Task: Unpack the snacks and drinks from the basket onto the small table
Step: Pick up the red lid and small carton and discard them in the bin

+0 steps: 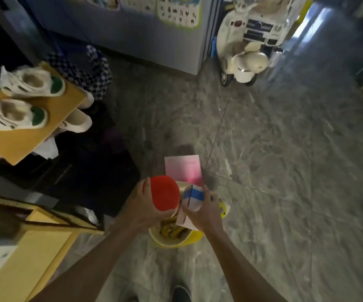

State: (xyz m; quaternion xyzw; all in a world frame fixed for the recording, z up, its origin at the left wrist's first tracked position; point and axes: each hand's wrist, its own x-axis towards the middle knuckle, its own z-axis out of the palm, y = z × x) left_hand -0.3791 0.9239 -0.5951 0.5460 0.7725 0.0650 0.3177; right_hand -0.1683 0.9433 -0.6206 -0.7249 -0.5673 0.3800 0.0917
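Note:
A yellow basket [194, 238] stands on the stone floor right below my hands, with dark and yellow packets [171, 229] still inside. My left hand [142, 209] grips a round container with a red lid [165, 192], held above the basket. My right hand [204, 211] holds a white and blue drink carton [193, 196] beside it, tilted. A pink box [183, 168] stands upright at the basket's far side. At the lower left is the small yellow table [38, 253].
A wooden shelf [30, 129] with white and green shoes [12, 114] stands at the left above a dark case [93, 168]. A cream toy scooter [241, 55] is parked far right by a grey cabinet [132, 31]. My shoe [181, 294] shows at the bottom.

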